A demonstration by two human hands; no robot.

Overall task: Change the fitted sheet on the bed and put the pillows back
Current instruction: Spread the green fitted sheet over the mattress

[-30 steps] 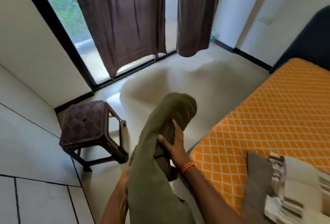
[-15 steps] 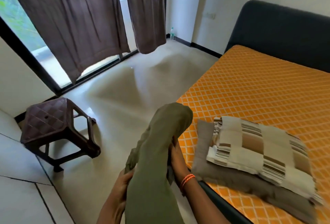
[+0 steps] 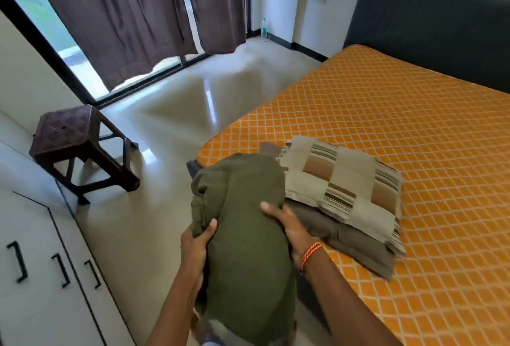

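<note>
Standing against the left wall, white cupboard doors with black bar handles (image 3: 59,271) fill the near left, and beyond them a dark brown plastic stool (image 3: 80,147) sits on the glossy pale floor below brown curtains (image 3: 132,14) hung over a glass door.

Next comes the left hand (image 3: 197,240), whose grip is clenched on the left edge of a bulky olive-green bundle of soft cloth (image 3: 245,229), thumb on top pinching a fold. That bundle, probably the fitted sheet or a pillow in a plain cover (which one cannot be told), is carried in the air over the floor, its far end above the near left corner of the bed. It looks light and limp, likely to sag or unroll if gripped at one point only, so a hold on both flanks with one hand under the bulk would suit it; gathered folds give better purchase than the smooth face.

The right hand (image 3: 289,227), with an orange thread band at the wrist, lies on the bundle's right side, fingers curved round it and grasping it.

Further right, the bare orange mattress with a white diamond pattern (image 3: 400,130) carries, near its left edge, a beige and brown checked cushion (image 3: 345,183) stacked on a flat grey-brown pillow (image 3: 353,240). A dark grey padded headboard (image 3: 430,20) closes the far edge.
</note>
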